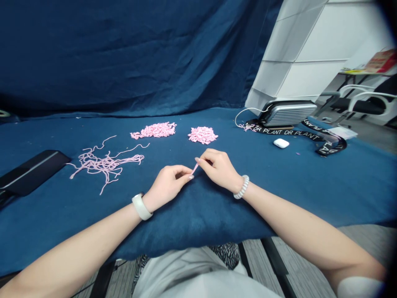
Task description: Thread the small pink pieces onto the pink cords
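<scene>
My left hand [166,186] and my right hand [217,169] meet above the blue cloth, pinching a short pink yarn piece [194,168] between their fingertips. The piece's upper end goes into my right fingers and its lower end reaches my left fingertips. Left of my hands lies a tangle of long pink yarn strands [105,163]. Farther ahead are a heap of small crinkled pink pieces [154,130] and a smaller, rounder heap [202,135]. Neither hand touches these.
A blue cloth [248,174] covers the table and hangs behind it. A black case [31,173] lies at the left edge. At the back right are a silver ribbed case [288,114], a white earbud case [281,143] and a black printed lanyard [297,133].
</scene>
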Demonstrator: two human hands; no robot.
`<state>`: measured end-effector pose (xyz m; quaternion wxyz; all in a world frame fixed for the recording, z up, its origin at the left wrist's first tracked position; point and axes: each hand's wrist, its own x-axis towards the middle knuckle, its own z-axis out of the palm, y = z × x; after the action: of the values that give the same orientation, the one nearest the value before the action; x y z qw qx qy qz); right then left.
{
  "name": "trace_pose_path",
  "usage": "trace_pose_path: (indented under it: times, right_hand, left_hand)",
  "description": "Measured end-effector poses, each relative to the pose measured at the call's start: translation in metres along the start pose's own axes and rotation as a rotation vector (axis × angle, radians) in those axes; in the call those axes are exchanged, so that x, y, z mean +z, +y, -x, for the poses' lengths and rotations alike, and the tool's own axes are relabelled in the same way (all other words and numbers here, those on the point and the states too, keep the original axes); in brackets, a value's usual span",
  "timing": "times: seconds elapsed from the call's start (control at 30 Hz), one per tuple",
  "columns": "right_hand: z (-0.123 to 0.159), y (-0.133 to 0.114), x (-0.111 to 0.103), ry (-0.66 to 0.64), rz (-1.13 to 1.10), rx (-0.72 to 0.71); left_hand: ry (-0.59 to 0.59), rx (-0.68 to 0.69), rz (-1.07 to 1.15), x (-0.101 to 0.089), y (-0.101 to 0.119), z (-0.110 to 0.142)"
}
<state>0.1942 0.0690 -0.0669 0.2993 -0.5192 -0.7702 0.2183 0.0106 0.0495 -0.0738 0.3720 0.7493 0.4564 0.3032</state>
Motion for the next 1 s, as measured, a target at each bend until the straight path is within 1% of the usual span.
trace_pose_path:
  times: [0.13, 0.27, 0.33, 0.47, 0.63, 0.73, 0.9, 1.0]
  right_hand:
    - [-0.001, 0.0, 0.0, 0.001, 0.013, 0.011]
    - [-0.002, 0.002, 0.0, -0.007, 0.022, 0.021]
    - [-0.002, 0.003, 0.001, -0.02, 0.018, 0.021]
    - [-0.002, 0.002, 0.002, -0.04, 0.0, -0.004]
    - [0.002, -0.005, 0.002, -0.076, 0.006, -0.013]
    - [0.004, -0.007, 0.002, -0.099, 0.005, -0.041]
    - [0.007, -0.009, 0.003, -0.113, 0.019, -0.079]
    - [0.007, -0.009, 0.003, -0.095, 0.025, -0.092]
  left_hand:
    - [0.016, 0.116, -0.201, 0.001, 0.0, 0.003]
    - [0.05, 0.239, -0.319, 0.003, 0.004, 0.006]
    - [0.073, 0.305, -0.357, 0.003, 0.006, 0.007]
    - [0.147, 0.489, -0.408, 0.002, 0.009, 0.009]
    - [0.114, 0.689, -0.415, -0.001, 0.004, 0.01]
    - [0.089, 0.743, -0.448, -0.002, 0.003, 0.01]
    - [0.033, 0.824, -0.601, -0.005, 0.005, 0.011]
    - [0.029, 0.83, -0.6, -0.004, 0.007, 0.012]
